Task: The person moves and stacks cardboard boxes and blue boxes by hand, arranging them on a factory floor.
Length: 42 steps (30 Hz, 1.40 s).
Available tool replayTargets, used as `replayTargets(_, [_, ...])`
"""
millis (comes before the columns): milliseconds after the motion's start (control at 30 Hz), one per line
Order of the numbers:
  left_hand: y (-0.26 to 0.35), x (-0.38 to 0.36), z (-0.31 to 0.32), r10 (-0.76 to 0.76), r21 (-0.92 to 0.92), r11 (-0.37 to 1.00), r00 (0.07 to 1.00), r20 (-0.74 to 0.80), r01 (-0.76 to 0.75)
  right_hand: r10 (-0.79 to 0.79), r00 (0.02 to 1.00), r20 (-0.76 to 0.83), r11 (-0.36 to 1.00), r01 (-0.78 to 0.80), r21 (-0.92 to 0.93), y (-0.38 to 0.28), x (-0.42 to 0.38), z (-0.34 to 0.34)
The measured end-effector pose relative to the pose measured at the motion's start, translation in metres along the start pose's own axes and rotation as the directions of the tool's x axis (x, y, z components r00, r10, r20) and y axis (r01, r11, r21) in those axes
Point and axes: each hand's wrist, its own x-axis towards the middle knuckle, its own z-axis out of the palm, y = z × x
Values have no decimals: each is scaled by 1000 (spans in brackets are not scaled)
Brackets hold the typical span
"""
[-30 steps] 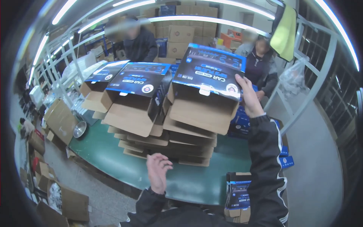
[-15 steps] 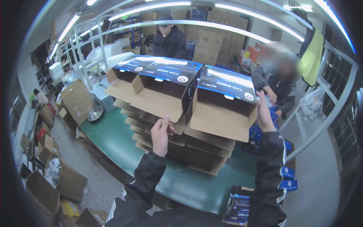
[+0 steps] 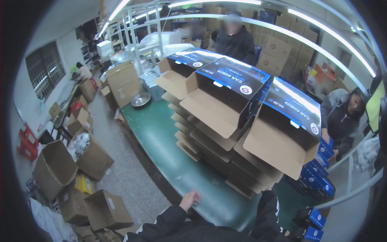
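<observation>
Low over the green table's near edge is my left hand [image 3: 190, 200], its fingers curled in with nothing visible in them. My right hand [image 3: 266, 190] is at the lower flaps of the right-hand stack, mostly hidden by its dark sleeve, so its fingers cannot be made out. Blue-black printed cardboard boxes [image 3: 238, 75] stand stacked in columns, their brown flaps open toward me. The right top box [image 3: 292, 103] is above my right hand. Several brown flaps [image 3: 258, 171] jut out below it.
The green table [image 3: 155, 133] carries the stacks and a metal bowl [image 3: 140, 100]. Smaller blue boxes [image 3: 316, 177] are piled at the right beside a seated person [image 3: 342, 113]. Another person [image 3: 234, 40] stands behind the stacks. Open cartons [image 3: 107, 209] crowd the floor at left.
My left hand has left the middle box's flap and dropped toward the table edge. My right hand has come down from the right box's side. The view has swung left.
</observation>
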Motion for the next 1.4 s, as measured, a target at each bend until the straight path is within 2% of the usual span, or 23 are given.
replayTargets(33, [-27,0,-4,-88,7,996,996,-28,88,155,988,22,936,-140,-323,-10,-10,-2])
replayTargets(67, [-46,-2,-4,-136,10,991,990,-43,137,233,972,17,857,-198,-475,26,9,2])
replayTargets(100, [-55,-2,-1,-179,3,984,983,-35,179,-7,990,-141,972,40,231,66,26,7])
replayTargets(167, [-71,-3,9,-227,39,973,974,-2,227,-190,978,-82,719,196,667,51,7,-1])
replayTargets(200, [-78,-2,14,-242,48,969,970,6,241,-235,969,-82,621,214,754,46,2,-3])
replayTargets(233, [-82,-1,20,-254,75,965,967,30,251,-485,858,168,53,-163,985,42,4,-1])
replayTargets(267, [-86,-2,26,-268,102,960,962,54,262,-767,624,151,-388,-638,666,39,4,-1])
replayTargets(300, [-89,-3,32,-277,118,956,958,66,268,-860,509,38,-466,-812,351,42,9,2])
replayTargets(333, [-92,-5,38,-264,127,959,961,81,253,-592,745,307,-339,-576,744,49,17,7])
replayTargets(367, [-94,-7,45,-250,135,962,964,95,237,-184,923,336,23,-338,941,56,26,12])
replayTargets(400, [-97,-10,50,-245,138,963,964,101,230,22,967,254,247,-251,936,51,21,8])
replayTargets(500, [-107,-12,64,-233,149,964,968,91,218,135,979,153,566,-203,799,-1,-21,-17])
replayTargets(600, [-118,-16,77,-241,147,962,968,70,228,89,986,139,605,-165,779,-12,-9,-6])
replayTargets(667, [-124,-13,80,-239,90,967,971,18,237,33,993,109,715,-100,692,9,41,38])
replayTargets(800, [-123,-8,87,-256,97,963,966,28,252,-78,986,-145,874,138,467,10,51,24])
replayTargets(900, [-114,-5,93,-291,130,949,957,8,288,83,991,-105,834,-12,551,0,16,-8])
replayTargets(967, [-107,-3,96,-291,131,948,957,-3,289,-129,804,-580,918,318,236,3,1,-56])
replayTargets(1000, [-103,-4,97,-290,136,948,957,-1,288,-188,716,-672,922,365,130,3,-11,-90])
replayTargets(1100, [-91,-3,97,-328,155,933,945,-9,325,-292,435,-852,955,178,-237,13,-58,-209])
replayTargets(1167, [-95,0,99,-325,180,929,945,-19,323,-64,534,-843,915,-306,-264,42,-76,-271])
replayTargets(1200, [-98,2,101,-321,190,929,947,-16,319,2,535,-845,868,-421,-264,61,-80,-293])
replayTargets(1300, [-103,10,114,-295,302,917,953,68,262,-56,728,-684,762,-411,-501,120,-90,-325])
replayTargets(1400, [-89,11,155,-132,386,922,959,252,26,58,858,-510,865,-299,-403,92,-135,-313])
